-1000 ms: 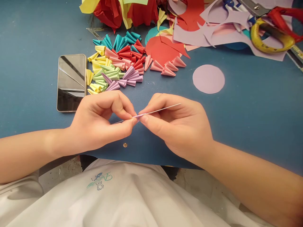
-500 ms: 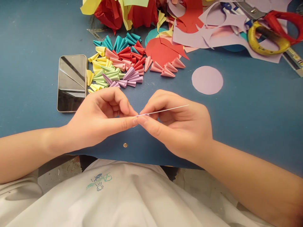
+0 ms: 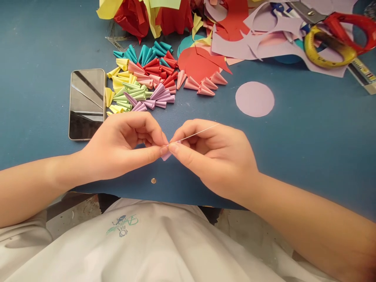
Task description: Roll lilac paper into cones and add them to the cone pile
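The blue table (image 3: 317, 152) spreads beneath everything, its near edge meeting the person's white shirt (image 3: 164, 243). Lilac scraps (image 3: 227, 45) lie at the far right, beside other coloured paper. Low over the near part of the table, the left hand (image 3: 126, 143) and right hand (image 3: 219, 158) meet at the fingertips, both pinching a small piece of lilac paper between thumb and fingers. The scissors (image 3: 310, 14) rest on the scraps. The phone (image 3: 87, 105) lies beyond the left wrist. A red sheet (image 3: 195, 64) lies right of the cones, and a lilac circle (image 3: 255, 99) beyond the right hand. The cones (image 3: 158, 93), in several colours, are heaped just right of the phone. The lilac paper (image 3: 166, 156) pokes out below the thumbs. A thin white stick (image 3: 199, 133) slants up from the pinch across the right hand. A gold disc (image 3: 153, 180) lies near the table's edge.
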A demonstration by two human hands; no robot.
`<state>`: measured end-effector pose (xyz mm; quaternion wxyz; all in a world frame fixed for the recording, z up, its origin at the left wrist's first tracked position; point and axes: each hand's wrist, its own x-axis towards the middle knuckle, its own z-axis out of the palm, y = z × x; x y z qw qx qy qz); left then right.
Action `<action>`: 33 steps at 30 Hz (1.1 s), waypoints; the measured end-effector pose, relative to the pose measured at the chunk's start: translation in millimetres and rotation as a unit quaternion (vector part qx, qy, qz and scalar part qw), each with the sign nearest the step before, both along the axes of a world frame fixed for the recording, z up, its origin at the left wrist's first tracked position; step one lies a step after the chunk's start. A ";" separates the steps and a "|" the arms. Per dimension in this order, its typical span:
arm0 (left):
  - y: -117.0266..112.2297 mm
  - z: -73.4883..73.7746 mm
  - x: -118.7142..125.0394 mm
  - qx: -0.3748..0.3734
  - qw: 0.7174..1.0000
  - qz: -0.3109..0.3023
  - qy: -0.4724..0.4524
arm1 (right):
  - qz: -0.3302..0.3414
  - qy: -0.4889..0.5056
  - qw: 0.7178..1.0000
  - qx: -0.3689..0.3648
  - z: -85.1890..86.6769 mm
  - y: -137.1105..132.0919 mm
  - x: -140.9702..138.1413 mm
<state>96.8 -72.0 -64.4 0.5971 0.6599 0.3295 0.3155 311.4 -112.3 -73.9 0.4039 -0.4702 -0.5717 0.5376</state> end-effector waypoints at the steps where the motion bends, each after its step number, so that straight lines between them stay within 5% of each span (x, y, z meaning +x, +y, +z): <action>1: -0.4 0.6 0.1 -0.014 1.000 0.002 0.002 | 0.004 0.003 1.000 -0.007 0.8 -0.4 -0.5; 16: -1.0 4.7 -0.9 -0.050 0.998 0.002 0.033 | 0.027 0.007 1.000 0.013 3.7 0.1 -0.4; 25: 0.0 3.1 -5.8 0.095 0.992 0.003 0.086 | 0.047 -0.013 0.999 0.019 -0.9 0.8 3.5; 33: -0.7 4.1 -6.9 0.098 0.988 -0.015 0.115 | 0.065 0.018 0.998 -0.004 -0.7 -0.6 2.9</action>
